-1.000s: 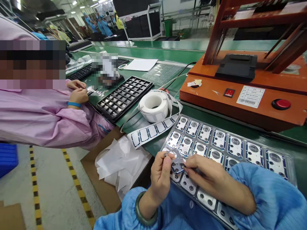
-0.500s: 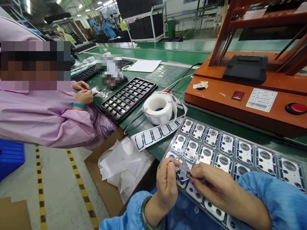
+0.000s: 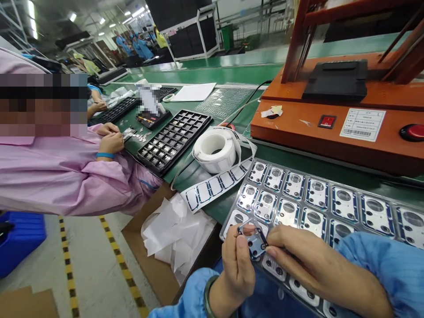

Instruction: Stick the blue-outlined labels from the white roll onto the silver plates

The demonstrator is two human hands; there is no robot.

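Observation:
Between the fingertips of my left hand (image 3: 236, 260) is a small silver plate (image 3: 254, 245) with a large round hole and smaller dark holes, tilted above the tray. My right hand (image 3: 301, 254) pinches at the plate's right edge, where a dark blue frame sticker (image 3: 262, 232) runs; how much of it is stuck down I cannot tell. Under both hands lies a clear plastic tray (image 3: 228, 221) with rows of similar blue-edged plates (image 3: 318, 191). My right hand and sleeve cover part of it.
Left of the tray stands a roll of white label tape (image 3: 214, 150), its strip of blue frames trailing. A cardboard box (image 3: 145, 245) holds white paper scraps. Behind the tray is an orange machine (image 3: 298, 123). A co-worker's hands (image 3: 111, 138) are beside a black tray (image 3: 175, 141).
The view has shifted slightly. The plate in my left hand has tipped, showing its hole and blue edge more plainly. My right fingers remain at its right edge.

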